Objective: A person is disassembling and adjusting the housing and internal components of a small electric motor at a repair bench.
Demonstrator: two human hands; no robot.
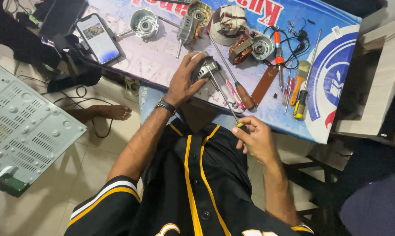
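The left hand is clasped over a small silver motor housing at the near edge of the desk. The right hand pinches the yellow handle of a long screwdriver, its tip at the housing. Beyond the housing lie motor parts; right of it, hand tools; far left, a phone.

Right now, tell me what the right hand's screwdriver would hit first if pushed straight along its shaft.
The right hand aims its screwdriver at the small motor housing under the left hand; the tip already appears to touch it, though depth is unclear.
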